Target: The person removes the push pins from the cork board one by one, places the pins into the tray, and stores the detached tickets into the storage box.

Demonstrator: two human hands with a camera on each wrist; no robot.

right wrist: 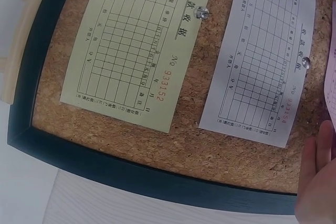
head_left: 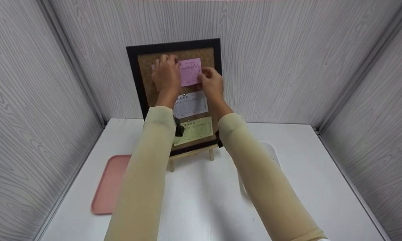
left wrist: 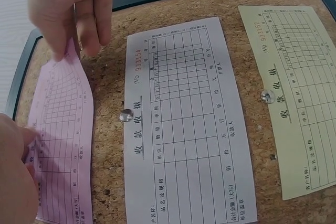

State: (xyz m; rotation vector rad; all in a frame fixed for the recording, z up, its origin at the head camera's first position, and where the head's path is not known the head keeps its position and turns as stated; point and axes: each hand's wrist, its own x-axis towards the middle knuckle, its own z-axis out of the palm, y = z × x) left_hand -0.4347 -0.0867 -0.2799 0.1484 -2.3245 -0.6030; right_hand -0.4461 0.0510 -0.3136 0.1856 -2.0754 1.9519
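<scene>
A pink receipt slip (head_left: 191, 72) lies against the upper part of a framed cork board (head_left: 207, 53). My right hand (head_left: 212, 82) pinches its right end, which bends away from the cork in the left wrist view. Curled over the slip's left part is my left hand (head_left: 167, 75), its fingertips at the middle of the upper edge, beside a small dark spot. I cannot tell whether those fingertips grip a pin there. Below hang a white receipt slip (left wrist: 184, 129) and a yellow one (left wrist: 296, 108), each with a clear round-headed pin at its upper edge.
The board leans on a wooden easel (head_left: 211, 154) on a white table (head_left: 194, 201). To the left lies a pink tray (head_left: 108, 184); a white tray (head_left: 271, 152) sits partly behind the right forearm. Grey wood-patterned panels (head_left: 288, 67) enclose the table at the back and sides.
</scene>
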